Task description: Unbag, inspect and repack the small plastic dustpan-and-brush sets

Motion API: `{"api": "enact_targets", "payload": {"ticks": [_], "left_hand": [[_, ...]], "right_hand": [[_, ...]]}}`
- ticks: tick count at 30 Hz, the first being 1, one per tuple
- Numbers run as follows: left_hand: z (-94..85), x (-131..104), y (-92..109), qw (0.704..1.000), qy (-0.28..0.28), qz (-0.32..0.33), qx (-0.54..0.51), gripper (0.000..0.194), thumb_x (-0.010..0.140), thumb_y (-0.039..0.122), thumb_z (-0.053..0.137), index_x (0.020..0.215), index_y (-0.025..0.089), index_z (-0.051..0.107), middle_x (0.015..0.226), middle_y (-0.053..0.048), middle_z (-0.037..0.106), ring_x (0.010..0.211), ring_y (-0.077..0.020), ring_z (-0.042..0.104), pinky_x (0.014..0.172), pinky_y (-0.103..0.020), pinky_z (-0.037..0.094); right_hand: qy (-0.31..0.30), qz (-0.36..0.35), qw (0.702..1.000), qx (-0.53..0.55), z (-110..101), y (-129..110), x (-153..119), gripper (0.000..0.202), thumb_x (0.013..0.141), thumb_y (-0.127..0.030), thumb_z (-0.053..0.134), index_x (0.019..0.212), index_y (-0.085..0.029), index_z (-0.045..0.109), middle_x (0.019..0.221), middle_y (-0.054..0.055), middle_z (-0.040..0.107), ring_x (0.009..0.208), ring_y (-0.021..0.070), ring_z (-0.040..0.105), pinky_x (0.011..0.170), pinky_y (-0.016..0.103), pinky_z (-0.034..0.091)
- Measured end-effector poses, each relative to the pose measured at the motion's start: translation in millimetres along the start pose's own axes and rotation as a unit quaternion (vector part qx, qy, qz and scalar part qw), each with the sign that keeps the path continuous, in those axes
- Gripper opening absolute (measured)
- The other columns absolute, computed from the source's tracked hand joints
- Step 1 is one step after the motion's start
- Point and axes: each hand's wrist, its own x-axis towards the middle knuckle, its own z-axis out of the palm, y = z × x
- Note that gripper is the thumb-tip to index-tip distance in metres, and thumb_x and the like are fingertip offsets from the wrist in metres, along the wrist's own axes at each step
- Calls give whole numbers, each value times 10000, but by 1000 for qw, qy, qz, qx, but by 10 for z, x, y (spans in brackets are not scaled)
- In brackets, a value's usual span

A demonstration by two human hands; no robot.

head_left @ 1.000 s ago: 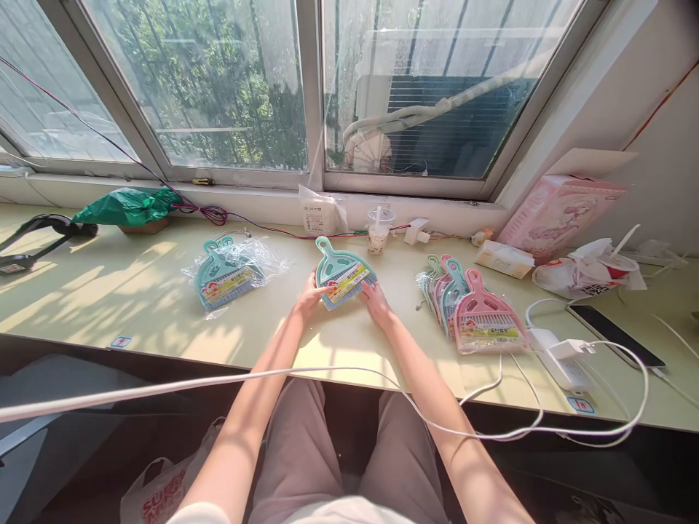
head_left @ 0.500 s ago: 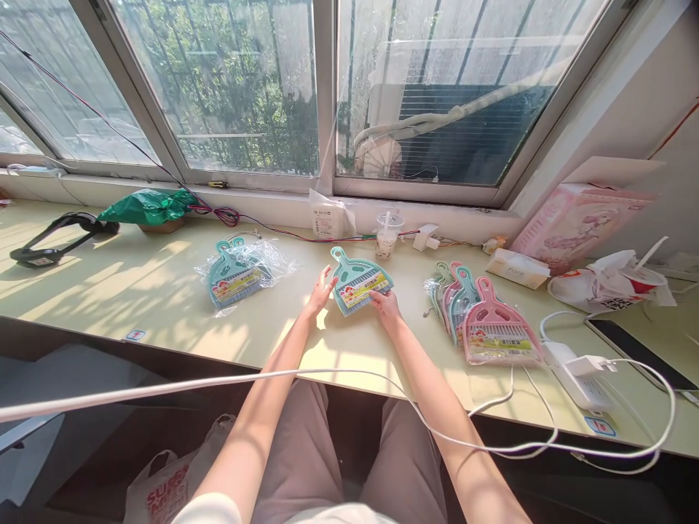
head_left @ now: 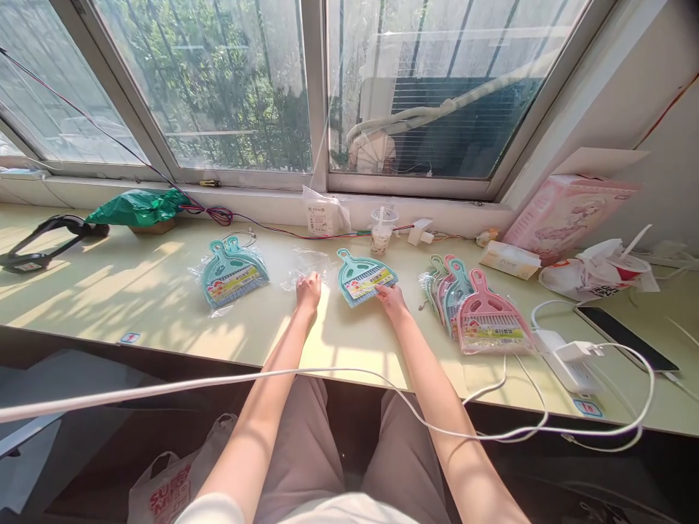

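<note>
My right hand (head_left: 392, 298) grips the lower right edge of a teal dustpan and brush set (head_left: 363, 280) with a yellow label. To its left, my left hand (head_left: 309, 292) is closed on a clear plastic bag (head_left: 306, 268) that spreads behind it over the table. Further left lie teal dustpan sets (head_left: 234, 276) in clear wrapping. On the right, several wrapped sets overlap in a row, with a pink dustpan (head_left: 488, 316) at the front and a teal one (head_left: 456, 291) beside it.
A lidded cup (head_left: 382, 231) and a white packet (head_left: 323, 212) stand by the window. Headphones (head_left: 49, 244) and a green bag (head_left: 136, 208) lie left. A power strip (head_left: 571, 364), phone (head_left: 628, 337) and tissue box (head_left: 510, 259) are right. A white cable (head_left: 338, 370) crosses in front.
My left hand has left the dustpan and closed on the clear bag, which has moved right, away from the left-hand sets. My right hand still holds the dustpan. The view has shifted slightly.
</note>
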Motion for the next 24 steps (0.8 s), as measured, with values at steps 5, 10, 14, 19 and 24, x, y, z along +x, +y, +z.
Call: {"api": "enact_targets", "payload": {"ticks": [5,10,14,19,24], "left_hand": [[-2,-6,-21,1000,20,-17,18,374,906,346,687,1240,177,671,1293,-190,653,1260,-363,566,1104,-456,404],[-34,11,-76,999,0,-45,-7,232,930,193,608,1118,195,742,1282,-151,683,1262,-343,576,1075,-430,446],[-60,16,-87,997,6,-75,-28,195,919,156,606,995,197,781,1150,-140,741,1187,-311,639,996,-374,498],[-109,-9,-66,990,56,-105,-72,226,968,210,557,1040,208,771,1065,-111,764,1075,-272,684,922,-350,518],[-158,-16,-94,989,113,-89,-45,251,935,238,623,1155,197,736,1299,-132,695,1269,-303,571,1081,-413,444]], "right_hand": [[-18,41,998,-48,-60,-9,-3,291,655,31,732,836,-186,662,852,28,782,821,182,758,814,299,653],[-69,49,993,-84,-75,2,-27,272,682,7,726,882,-172,682,885,50,790,863,198,764,853,322,643],[-95,52,989,-103,-56,0,-57,276,676,-1,747,889,-167,691,916,67,795,893,211,766,867,330,641],[-114,50,987,-103,-25,14,-81,294,653,-1,772,878,-175,698,942,65,795,898,216,763,843,326,649],[-122,43,985,-110,11,34,-105,292,656,-27,799,870,-186,681,947,69,790,936,232,764,879,356,649]]}}
